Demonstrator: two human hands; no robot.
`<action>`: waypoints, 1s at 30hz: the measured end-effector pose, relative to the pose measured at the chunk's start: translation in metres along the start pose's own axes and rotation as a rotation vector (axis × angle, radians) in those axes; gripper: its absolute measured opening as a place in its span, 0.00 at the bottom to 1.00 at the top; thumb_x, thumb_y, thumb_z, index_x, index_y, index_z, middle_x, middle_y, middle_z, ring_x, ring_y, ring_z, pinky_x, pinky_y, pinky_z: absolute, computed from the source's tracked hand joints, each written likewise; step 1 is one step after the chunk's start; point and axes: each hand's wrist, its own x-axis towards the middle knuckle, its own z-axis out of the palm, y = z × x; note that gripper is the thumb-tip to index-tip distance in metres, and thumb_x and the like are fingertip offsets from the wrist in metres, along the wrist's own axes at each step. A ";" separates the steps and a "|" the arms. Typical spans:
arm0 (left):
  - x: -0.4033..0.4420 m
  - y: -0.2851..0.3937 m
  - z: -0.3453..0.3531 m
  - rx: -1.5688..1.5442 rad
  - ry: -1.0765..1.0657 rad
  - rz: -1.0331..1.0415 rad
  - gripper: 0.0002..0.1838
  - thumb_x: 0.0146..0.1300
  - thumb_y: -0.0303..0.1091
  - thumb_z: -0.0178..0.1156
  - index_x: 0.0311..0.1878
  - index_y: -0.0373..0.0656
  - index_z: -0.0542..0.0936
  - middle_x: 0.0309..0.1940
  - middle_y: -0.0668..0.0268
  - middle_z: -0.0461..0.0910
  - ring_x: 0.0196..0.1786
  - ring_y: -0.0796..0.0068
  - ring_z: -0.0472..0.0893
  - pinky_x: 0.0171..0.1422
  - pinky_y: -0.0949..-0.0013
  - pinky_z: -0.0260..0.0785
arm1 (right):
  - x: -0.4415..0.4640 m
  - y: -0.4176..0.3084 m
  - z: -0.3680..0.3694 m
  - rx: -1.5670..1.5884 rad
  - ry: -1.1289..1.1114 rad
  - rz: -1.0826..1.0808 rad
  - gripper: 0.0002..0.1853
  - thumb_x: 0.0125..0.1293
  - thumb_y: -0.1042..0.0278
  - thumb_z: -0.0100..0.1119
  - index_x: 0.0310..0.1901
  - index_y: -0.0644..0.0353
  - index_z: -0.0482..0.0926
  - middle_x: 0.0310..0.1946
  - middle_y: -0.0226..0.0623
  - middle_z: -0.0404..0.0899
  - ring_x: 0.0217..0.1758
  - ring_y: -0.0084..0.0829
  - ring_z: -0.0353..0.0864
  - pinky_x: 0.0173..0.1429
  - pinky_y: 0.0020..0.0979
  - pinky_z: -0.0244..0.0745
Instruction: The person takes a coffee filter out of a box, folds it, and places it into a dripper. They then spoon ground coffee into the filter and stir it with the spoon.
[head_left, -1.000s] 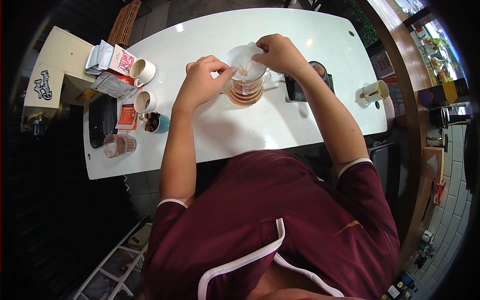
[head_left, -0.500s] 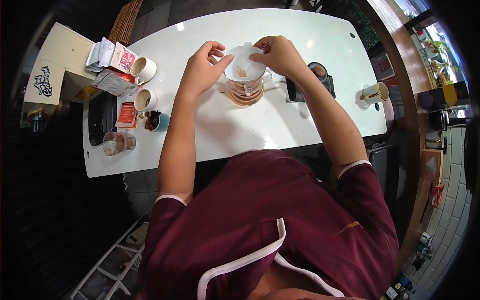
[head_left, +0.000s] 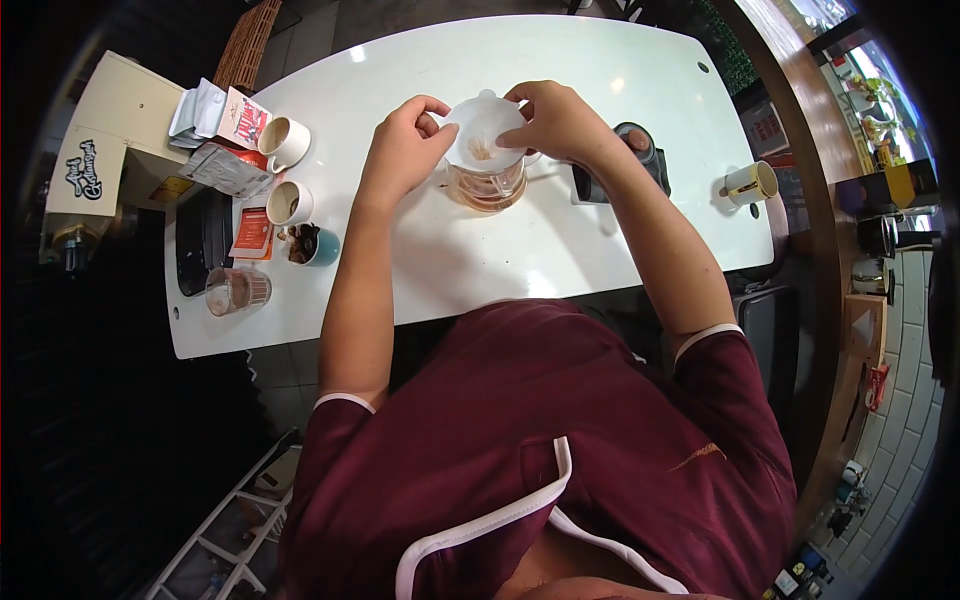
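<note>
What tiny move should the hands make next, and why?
Maybe the right hand should gently smooth the white filter outward, because its thumb lies against the filter's inner side. The left hand could steady the opposite edge, where its thumb already is.

And the white, round-mouthed paper filter (head_left: 484, 133) has spread into a wider, rounder opening! The right hand (head_left: 550, 122) has slid nearer the wearer, its thumb lower over the filter, now covering most of the clear glass handle (head_left: 533, 158). The left hand (head_left: 405, 145), lifted a moment ago, has dipped again.
</note>
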 end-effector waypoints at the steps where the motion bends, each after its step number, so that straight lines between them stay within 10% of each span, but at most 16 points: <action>1: 0.000 -0.001 0.001 -0.014 -0.004 0.000 0.13 0.59 0.32 0.65 0.46 0.38 0.81 0.24 0.70 0.76 0.29 0.79 0.75 0.39 0.72 0.70 | -0.001 0.001 0.001 0.001 0.000 0.001 0.26 0.49 0.71 0.73 0.52 0.70 0.80 0.36 0.48 0.86 0.32 0.36 0.87 0.38 0.31 0.82; 19: 0.001 -0.010 0.007 -0.086 -0.038 0.009 0.16 0.59 0.31 0.65 0.51 0.40 0.79 0.28 0.75 0.71 0.32 0.83 0.71 0.41 0.75 0.68 | -0.006 -0.002 0.009 -0.241 0.179 -0.120 0.30 0.53 0.59 0.71 0.58 0.62 0.77 0.40 0.50 0.86 0.43 0.44 0.87 0.49 0.36 0.81; 22: -0.001 -0.010 0.007 -0.096 -0.020 0.011 0.17 0.60 0.34 0.65 0.51 0.40 0.79 0.27 0.73 0.73 0.31 0.81 0.73 0.41 0.74 0.70 | -0.021 0.010 -0.009 -0.019 0.351 -0.047 0.31 0.61 0.44 0.65 0.56 0.63 0.79 0.40 0.44 0.87 0.39 0.42 0.88 0.49 0.36 0.81; 26: -0.003 -0.009 0.004 -0.129 0.007 0.000 0.17 0.62 0.37 0.66 0.51 0.40 0.79 0.28 0.73 0.74 0.33 0.82 0.74 0.42 0.74 0.71 | -0.060 0.066 -0.036 -0.257 0.768 0.147 0.18 0.61 0.52 0.66 0.46 0.56 0.83 0.35 0.43 0.86 0.40 0.43 0.87 0.46 0.39 0.79; 30: -0.006 -0.010 0.000 -0.177 0.030 -0.011 0.17 0.62 0.38 0.66 0.50 0.39 0.79 0.29 0.73 0.74 0.33 0.82 0.74 0.42 0.74 0.71 | -0.099 0.158 -0.037 -0.521 0.888 0.229 0.26 0.60 0.45 0.66 0.46 0.64 0.81 0.37 0.50 0.84 0.40 0.43 0.85 0.46 0.40 0.77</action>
